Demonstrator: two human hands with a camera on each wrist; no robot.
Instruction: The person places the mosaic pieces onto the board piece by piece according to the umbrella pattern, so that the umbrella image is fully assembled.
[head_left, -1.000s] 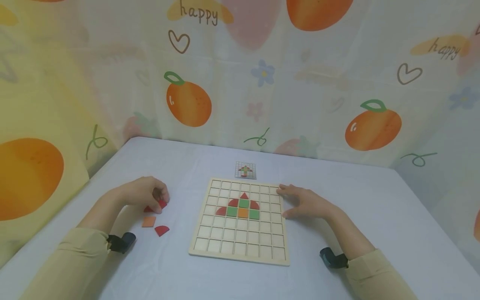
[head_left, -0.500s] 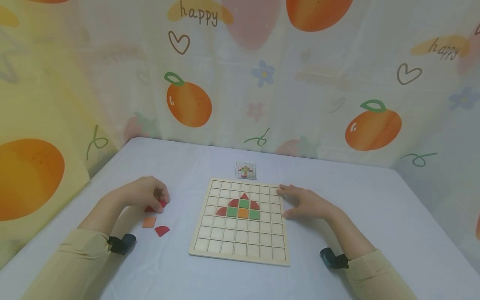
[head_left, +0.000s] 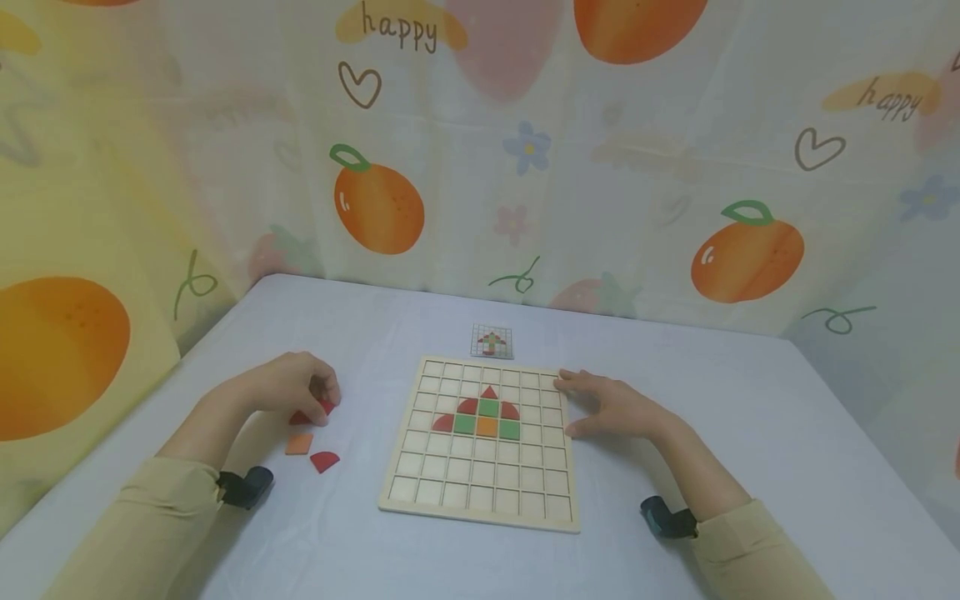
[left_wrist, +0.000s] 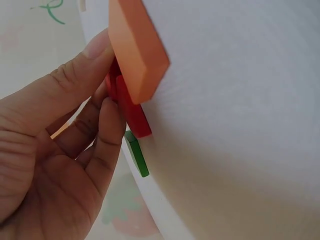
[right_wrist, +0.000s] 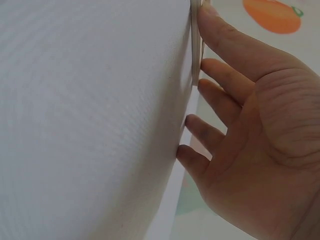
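My left hand (head_left: 288, 385) is over the left of the table, thumb and fingertips pinching a red piece (left_wrist: 112, 85). Partly under it lies another red piece (left_wrist: 134, 114), and a green piece (left_wrist: 137, 154) shows beyond it in the left wrist view; the head view hides the green one. Nearer me lie an orange square tile (head_left: 298, 444) and a red quarter-round tile (head_left: 325, 462). My right hand (head_left: 618, 404) rests its thumb and fingers at the right edge of the wooden grid board (head_left: 442, 490), fingers spread. Red, green and orange tiles form a stepped, pointed shape on the board.
Behind the board lies a small pattern card (head_left: 492, 341) with a similar figure in coloured shapes. A white cloth covers the table (head_left: 330, 533). A printed curtain (head_left: 465, 167) stands along the far edge and the sides.
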